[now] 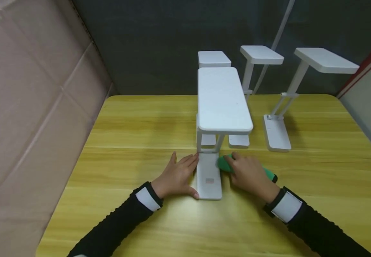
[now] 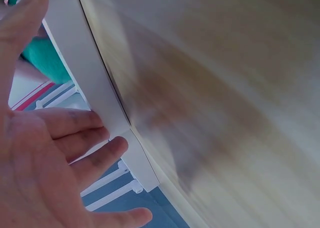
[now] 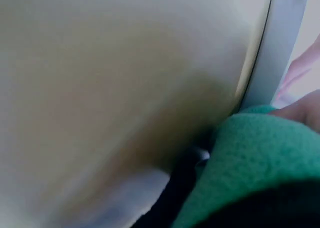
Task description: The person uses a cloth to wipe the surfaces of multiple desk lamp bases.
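A white folding desk lamp (image 1: 209, 178) stands on the table, its base toward me and its flat head raised above. Along the base's left edge rests my left hand (image 1: 179, 176), fingers fairly straight, thumb at the near corner; the left wrist view shows these fingers (image 2: 85, 143) spread by the base's side (image 2: 100, 88). My right hand (image 1: 251, 176) grips a green fuzzy cleaning pad (image 1: 224, 163) with a dark end, which meets the base's right edge. In the right wrist view the green pad (image 3: 265, 153) fills the lower right, near the base's side (image 3: 280, 43).
Several more white lamps stand behind, one at the right (image 1: 277, 134), another in the middle (image 1: 262, 55) and one partly hidden (image 1: 214, 57) by the near lamp. A dark panel (image 1: 156, 46) rises behind the wooden table (image 1: 124, 125), with a pale covered wall (image 1: 28, 107) at left.
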Demonstrator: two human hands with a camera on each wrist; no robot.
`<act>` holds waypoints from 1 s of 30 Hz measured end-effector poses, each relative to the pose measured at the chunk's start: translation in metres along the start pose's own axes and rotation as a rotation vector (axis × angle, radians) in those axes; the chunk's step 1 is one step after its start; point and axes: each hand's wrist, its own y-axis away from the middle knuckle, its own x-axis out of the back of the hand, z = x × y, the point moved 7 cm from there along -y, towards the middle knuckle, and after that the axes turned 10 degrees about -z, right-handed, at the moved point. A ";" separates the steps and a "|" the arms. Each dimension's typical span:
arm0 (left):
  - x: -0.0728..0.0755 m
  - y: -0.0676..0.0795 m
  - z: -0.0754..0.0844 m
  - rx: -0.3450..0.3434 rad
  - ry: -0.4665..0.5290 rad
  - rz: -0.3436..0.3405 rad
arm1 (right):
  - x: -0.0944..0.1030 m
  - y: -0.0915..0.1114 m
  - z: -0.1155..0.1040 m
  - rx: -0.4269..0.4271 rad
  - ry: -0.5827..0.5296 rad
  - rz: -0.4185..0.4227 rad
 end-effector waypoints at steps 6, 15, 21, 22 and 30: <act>0.000 0.000 -0.004 0.019 -0.004 0.005 | 0.000 0.027 -0.022 0.106 -0.035 -0.049; 0.002 -0.005 -0.017 0.042 -0.012 -0.083 | 0.007 0.051 -0.049 0.235 -0.191 -0.200; 0.010 -0.010 -0.023 0.084 -0.037 -0.112 | 0.002 0.040 -0.098 0.386 -0.209 -0.211; 0.010 -0.011 -0.023 0.089 -0.041 -0.107 | -0.001 0.036 -0.105 0.388 -0.196 -0.192; 0.011 -0.010 -0.012 0.062 -0.114 -0.017 | -0.012 0.024 -0.110 0.222 -0.136 -0.123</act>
